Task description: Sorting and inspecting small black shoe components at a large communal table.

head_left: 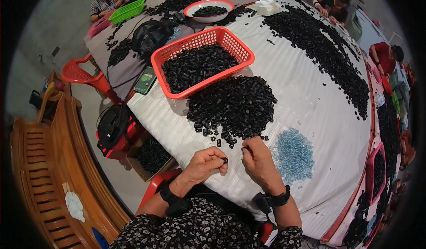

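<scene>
My left hand (205, 164) pinches a small black cap-like part (225, 160) between thumb and fingers, just above the white cloth. To its right, my right hand (261, 160) is closed with thumb and fingertips together; what they hold, if anything, is too small to make out. Its fingers are at the near edge of a heap of small black parts (235, 107). Beside the right hand lies a pile of tiny clear-blue pieces (293, 155). Behind the heap stands a red plastic basket (246, 65), part filled with more black parts.
A green box (145, 81) lies left of the basket, near a black bag (153, 36). Farther back are a red-rimmed basin (209, 3) and a green basket (127, 11). A long spread of black parts (319, 45) covers the right side. Other people sit around. A wooden bench (66, 160) stands left.
</scene>
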